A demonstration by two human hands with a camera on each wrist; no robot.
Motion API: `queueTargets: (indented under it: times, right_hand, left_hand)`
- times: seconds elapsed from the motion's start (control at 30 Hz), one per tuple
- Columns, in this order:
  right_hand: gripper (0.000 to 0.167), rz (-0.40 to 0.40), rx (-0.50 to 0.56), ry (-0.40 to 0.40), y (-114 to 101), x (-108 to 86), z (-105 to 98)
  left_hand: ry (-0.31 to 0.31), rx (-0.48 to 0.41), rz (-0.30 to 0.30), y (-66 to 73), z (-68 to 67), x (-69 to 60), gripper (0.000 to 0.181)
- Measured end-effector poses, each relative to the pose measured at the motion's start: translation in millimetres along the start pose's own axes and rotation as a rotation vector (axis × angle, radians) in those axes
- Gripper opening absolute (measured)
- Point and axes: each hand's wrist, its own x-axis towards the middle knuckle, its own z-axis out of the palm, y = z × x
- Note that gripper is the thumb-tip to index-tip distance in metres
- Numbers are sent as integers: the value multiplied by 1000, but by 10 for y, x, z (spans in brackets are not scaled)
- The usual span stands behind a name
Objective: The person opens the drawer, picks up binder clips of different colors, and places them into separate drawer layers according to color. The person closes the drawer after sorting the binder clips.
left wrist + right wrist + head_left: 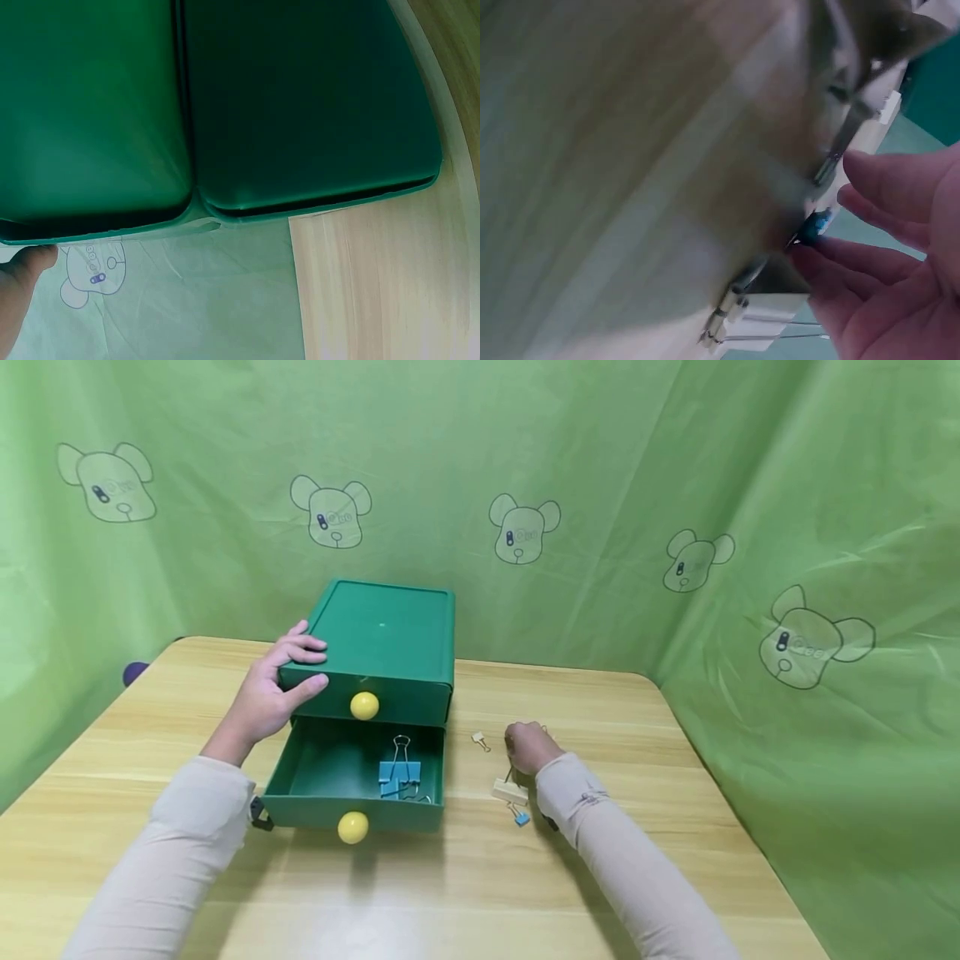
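My left hand (270, 693) rests on the front left corner of a green drawer cabinet (390, 631), fingers on top and thumb on the front face. Beneath, the lower drawer (322, 814) is pulled out and holds a large blue binder clip (400, 772) and smaller clips. My right hand (531, 747) is low over the table, right of the cabinet, fingers bent. In the right wrist view, a blue clip (814, 225) lies by the fingertips of this hand (889, 240), thumb apart from the lower fingers; contact is unclear. A large cream clip (510, 791) is near.
A small cream clip (480, 741) lies between the cabinet and my right hand, and a small blue clip (520, 816) is in front of the large cream one. The wooden table (637, 860) is bordered behind and at the sides by green curtains (600, 602) with printed bear heads.
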Motion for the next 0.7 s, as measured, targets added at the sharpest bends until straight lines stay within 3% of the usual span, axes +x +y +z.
queueTargets:
  times: [0.2,0.47,0.7]
  right_hand:
    - [21,-18,-1,44,26,-10,-7]
    - [14,2,41,62,55,20,26]
    - [20,-6,21,62,60,7,30]
  left_hand:
    - [2,-1,7,11,-1,8,21]
    - [3,12,3,7,0,13,19]
    - [2,12,-5,4,3,4,20]
